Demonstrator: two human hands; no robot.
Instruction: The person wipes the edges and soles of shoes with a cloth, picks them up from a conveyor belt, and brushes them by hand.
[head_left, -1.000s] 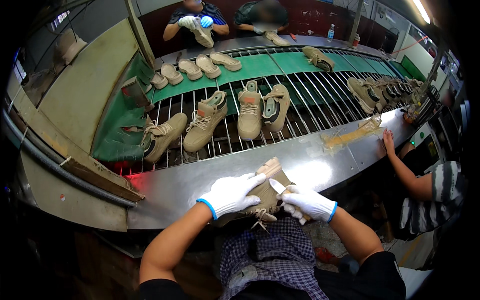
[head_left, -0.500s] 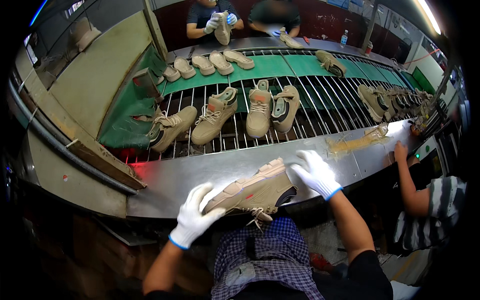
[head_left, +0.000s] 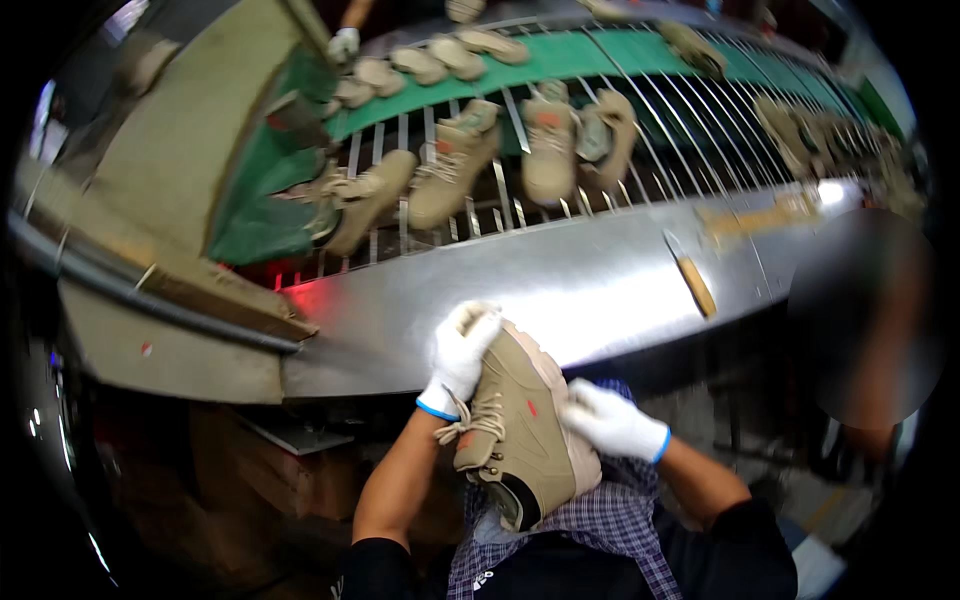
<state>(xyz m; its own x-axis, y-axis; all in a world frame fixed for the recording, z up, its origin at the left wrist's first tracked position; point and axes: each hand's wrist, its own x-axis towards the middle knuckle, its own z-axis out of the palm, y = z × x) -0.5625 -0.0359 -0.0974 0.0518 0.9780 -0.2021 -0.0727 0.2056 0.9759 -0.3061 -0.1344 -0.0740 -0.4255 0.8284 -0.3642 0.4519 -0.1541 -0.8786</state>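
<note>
Head view, tan shoe (head_left: 525,440) between hands, left hand (head_left: 462,352) pinching toe, right hand (head_left: 607,418) at sole, grip unclear

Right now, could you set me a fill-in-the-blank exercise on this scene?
The left hand grips the held shoe by its ____ end.
The right hand wears a white glove edged in ____.
The knife lies to the ____ of that shoe.
Pale soles rest on a ____ strip.

Missing words: toe; blue; right; green.

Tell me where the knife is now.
In the head view, the knife lies right of centre on the metal ledge, just below-left of the yellowish strip, beyond the right hand.
</note>
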